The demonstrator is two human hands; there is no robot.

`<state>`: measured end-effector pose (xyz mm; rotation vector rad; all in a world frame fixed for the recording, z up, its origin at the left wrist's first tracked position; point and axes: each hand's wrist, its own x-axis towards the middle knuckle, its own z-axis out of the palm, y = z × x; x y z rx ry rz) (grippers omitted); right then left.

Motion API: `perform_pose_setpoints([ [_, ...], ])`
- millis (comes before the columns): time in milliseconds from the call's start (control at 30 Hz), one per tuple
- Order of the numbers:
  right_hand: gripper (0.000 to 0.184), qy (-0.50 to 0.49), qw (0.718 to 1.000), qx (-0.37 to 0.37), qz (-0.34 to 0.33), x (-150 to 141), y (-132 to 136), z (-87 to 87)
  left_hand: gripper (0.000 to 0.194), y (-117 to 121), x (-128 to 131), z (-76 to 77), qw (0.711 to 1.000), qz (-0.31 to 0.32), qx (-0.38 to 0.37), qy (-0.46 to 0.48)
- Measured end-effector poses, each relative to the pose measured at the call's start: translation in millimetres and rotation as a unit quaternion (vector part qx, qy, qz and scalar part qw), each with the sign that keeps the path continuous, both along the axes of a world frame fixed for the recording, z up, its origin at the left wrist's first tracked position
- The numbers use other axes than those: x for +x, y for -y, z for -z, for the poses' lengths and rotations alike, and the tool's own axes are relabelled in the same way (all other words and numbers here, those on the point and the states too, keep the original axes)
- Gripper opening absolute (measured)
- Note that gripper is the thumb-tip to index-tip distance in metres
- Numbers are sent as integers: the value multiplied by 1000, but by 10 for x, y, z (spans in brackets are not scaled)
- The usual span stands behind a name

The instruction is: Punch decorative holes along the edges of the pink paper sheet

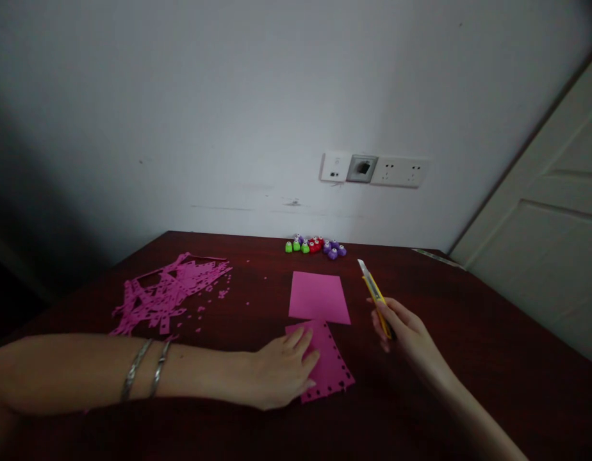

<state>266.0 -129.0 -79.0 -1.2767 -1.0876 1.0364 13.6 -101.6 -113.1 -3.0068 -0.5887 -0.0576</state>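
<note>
My left hand [289, 366] lies with fingers stretched out on a pink paper sheet [328, 363] with small punched holes along its right and lower edges. Part of that sheet is hidden beneath the hand. Just beyond it, a plain pink square of paper [319, 296] lies flat, close to the punched sheet's far edge. To the right, my right hand [402, 323] grips a yellow utility knife [377, 296], raised over the table. The knife's blade is extended and points up and to the left.
A heap of pink paper scraps [173, 291] and tiny cut-outs covers the left of the dark red table [450, 358]. Several small green, red and purple craft punches [314, 246] stand at the back near the wall. Wall sockets [399, 171] are above, and a white door [550, 224] is on the right.
</note>
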Motion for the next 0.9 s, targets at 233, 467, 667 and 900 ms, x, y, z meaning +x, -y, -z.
perform_pose_setpoints([
  [233, 40, 188, 980, -61, 24, -59, 388, 78, 47, -72, -11, 61, 1000, 7, -26, 10],
  [467, 45, 355, 931, -13, 89, -184, 626, 277, 62, -136, -18, -80, 994, 42, -100, -23],
  [667, 36, 422, 905, 2, 59, -358, 611, 296, 73, -199, 45, -118, 989, 26, -142, -31],
  [900, 32, 491, 871, 5, 14, -426, 527, 310, 75, -223, 96, -134, 986, 34, -157, -51],
])
